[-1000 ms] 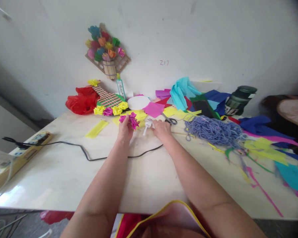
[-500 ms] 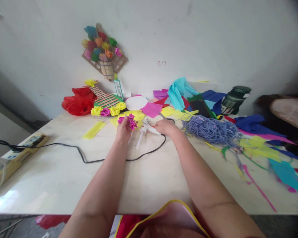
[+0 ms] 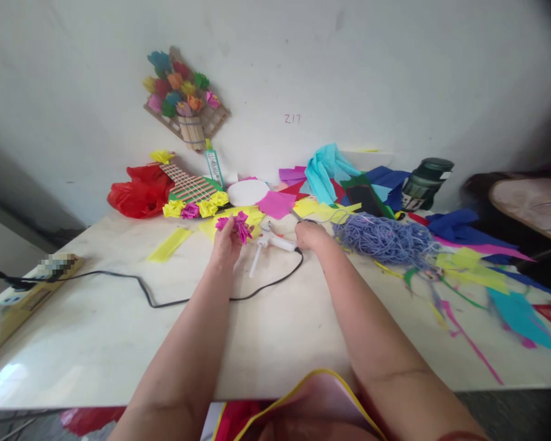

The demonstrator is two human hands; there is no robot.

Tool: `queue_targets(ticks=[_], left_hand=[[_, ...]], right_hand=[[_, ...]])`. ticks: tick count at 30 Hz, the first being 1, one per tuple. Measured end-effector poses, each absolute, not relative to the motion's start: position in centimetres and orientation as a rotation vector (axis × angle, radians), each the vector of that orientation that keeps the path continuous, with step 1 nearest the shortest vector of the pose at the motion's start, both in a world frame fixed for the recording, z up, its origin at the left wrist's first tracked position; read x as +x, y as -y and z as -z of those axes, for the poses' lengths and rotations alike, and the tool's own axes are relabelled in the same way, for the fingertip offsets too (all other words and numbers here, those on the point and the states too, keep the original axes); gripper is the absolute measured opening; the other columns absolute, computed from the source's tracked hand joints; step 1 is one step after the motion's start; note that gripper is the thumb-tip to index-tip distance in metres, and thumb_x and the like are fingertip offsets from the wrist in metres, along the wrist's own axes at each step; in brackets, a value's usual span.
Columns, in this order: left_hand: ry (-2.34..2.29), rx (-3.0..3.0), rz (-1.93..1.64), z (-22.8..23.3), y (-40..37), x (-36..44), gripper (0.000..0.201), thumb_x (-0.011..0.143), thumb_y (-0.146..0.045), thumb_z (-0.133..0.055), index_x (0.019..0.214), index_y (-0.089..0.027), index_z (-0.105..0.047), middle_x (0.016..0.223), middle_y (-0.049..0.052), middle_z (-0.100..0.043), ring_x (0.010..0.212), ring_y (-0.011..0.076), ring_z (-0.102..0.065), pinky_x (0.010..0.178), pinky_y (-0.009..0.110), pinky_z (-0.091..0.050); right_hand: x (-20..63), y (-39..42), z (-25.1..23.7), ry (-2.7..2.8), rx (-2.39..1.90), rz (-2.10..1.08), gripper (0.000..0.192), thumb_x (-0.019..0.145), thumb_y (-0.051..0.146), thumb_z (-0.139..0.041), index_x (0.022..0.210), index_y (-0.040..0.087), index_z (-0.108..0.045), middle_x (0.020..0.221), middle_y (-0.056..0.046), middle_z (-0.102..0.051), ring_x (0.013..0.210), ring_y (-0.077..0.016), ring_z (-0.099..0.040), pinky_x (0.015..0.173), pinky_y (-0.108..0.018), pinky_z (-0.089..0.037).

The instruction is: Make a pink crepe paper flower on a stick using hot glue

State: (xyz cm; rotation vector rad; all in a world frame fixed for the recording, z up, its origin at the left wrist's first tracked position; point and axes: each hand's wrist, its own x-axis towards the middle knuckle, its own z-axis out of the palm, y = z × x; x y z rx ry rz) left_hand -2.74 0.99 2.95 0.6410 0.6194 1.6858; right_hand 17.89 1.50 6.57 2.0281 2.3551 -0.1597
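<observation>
My left hand (image 3: 227, 245) pinches a bright pink crepe-paper flower (image 3: 241, 228) above the table. Just right of it, a white hot glue gun (image 3: 278, 241) rests on the table, a clear glue stick (image 3: 256, 260) beside its nozzle end. Past the gun's handle, my right hand (image 3: 310, 236) is closed at the dark handles of a pair of scissors (image 3: 297, 215). Its fingertips are mostly hidden, and the blades point away to the left. A pink paper square (image 3: 276, 204) and yellow paper lie just beyond both hands.
The gun's black cord (image 3: 142, 285) loops to a power strip (image 3: 41, 278) at left. A flower-trimmed stick guitar (image 3: 190, 184), red plastic bag (image 3: 140, 191) and glue bottle (image 3: 214, 166) stand at the back. Tangled blue string (image 3: 383, 239), coloured paper and a dark bottle (image 3: 427, 184) lie right.
My right hand has shifted right, away from the glue gun's handle and over the scissors' handles. My left hand still has the pink flower. The view has turned slightly right.
</observation>
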Motion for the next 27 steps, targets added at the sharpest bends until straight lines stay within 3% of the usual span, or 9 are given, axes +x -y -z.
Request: queue_targets(ticks=[22,27], left_hand=[[-0.607,0.655,-1.672,-2.6,-1.2,-3.2,0.018,0.075,-0.033,-0.067,0.071,-0.016,-0.061,0.063,0.000,-0.065,0.057,0.0109,-0.062,0.079,0.036,-0.053],[-0.624,0.626,-1.720,-3.0,-1.1,-3.8,0.020,0.075,-0.035,-0.066,0.071,-0.016,-0.060,0.060,-0.001,-0.064,0.055,0.0100,-0.061,0.082,0.038,-0.051]], right_hand=[[19.3,-2.0,-6.2,-2.134,2.491,0.080,0.032,0.082,0.029,-0.052,0.106,0.012,-0.065,0.106,-0.019,-0.065,0.100,-0.0263,-0.062,0.077,-0.032,-0.046],[16.1,-2.1,-8.0,-2.477,2.353,-0.062,0.032,0.085,0.034,-0.047,0.106,0.017,-0.064,0.109,-0.015,-0.064,0.102,-0.0253,-0.060,0.080,-0.032,-0.045]])
